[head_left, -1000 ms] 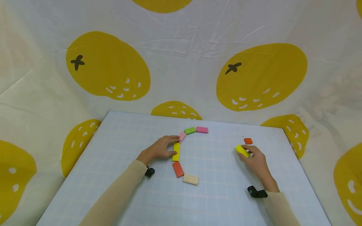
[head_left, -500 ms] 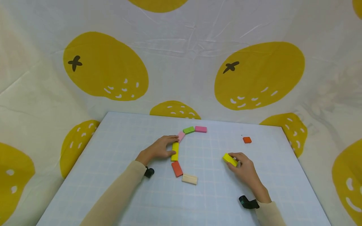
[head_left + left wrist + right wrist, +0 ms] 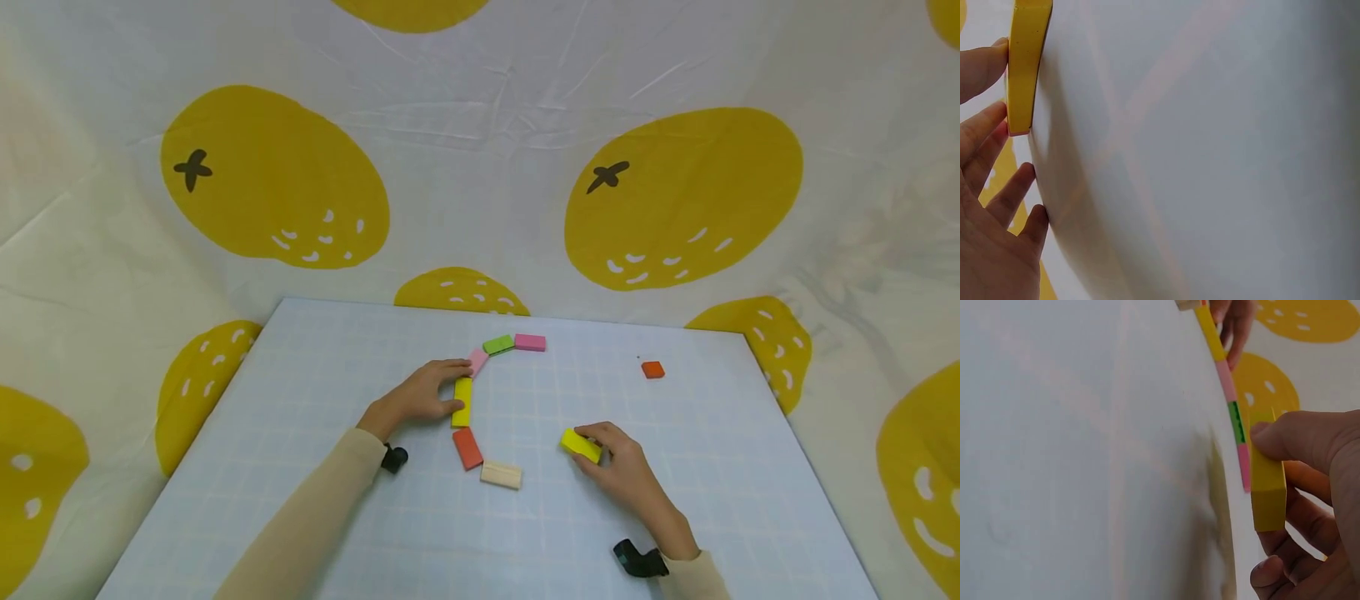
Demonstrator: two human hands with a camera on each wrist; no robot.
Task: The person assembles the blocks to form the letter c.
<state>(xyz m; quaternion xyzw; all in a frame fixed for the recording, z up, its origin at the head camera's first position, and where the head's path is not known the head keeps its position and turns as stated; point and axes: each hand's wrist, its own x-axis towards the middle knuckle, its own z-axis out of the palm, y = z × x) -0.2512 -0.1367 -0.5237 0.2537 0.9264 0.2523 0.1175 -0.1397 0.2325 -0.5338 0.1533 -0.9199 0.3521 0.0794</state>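
In the head view, my right hand (image 3: 626,471) holds a yellow block (image 3: 581,446) between thumb and fingers, right of a curved row of flat blocks. The right wrist view shows the thumb across this yellow block (image 3: 1268,481), above the tabletop. My left hand (image 3: 420,393) rests at the row, thumb on its yellow block (image 3: 462,403) and fingers reaching the light pink block (image 3: 477,361). In the left wrist view, thumb and fingertips touch one side of that yellow block (image 3: 1027,65). The row also has a green block (image 3: 498,345), a pink block (image 3: 530,342), a red block (image 3: 467,448) and a plain wooden block (image 3: 501,475).
An orange-red block (image 3: 653,370) lies alone at the table's far right. The pale checked tabletop (image 3: 360,533) ends against a white curtain (image 3: 480,200) printed with yellow fruit. A black wrist camera (image 3: 640,559) sits on the right wrist.
My right hand has carried the yellow block left and toward me, away from the orange-red block. The left hand stays at the row. The head view has shifted slightly.
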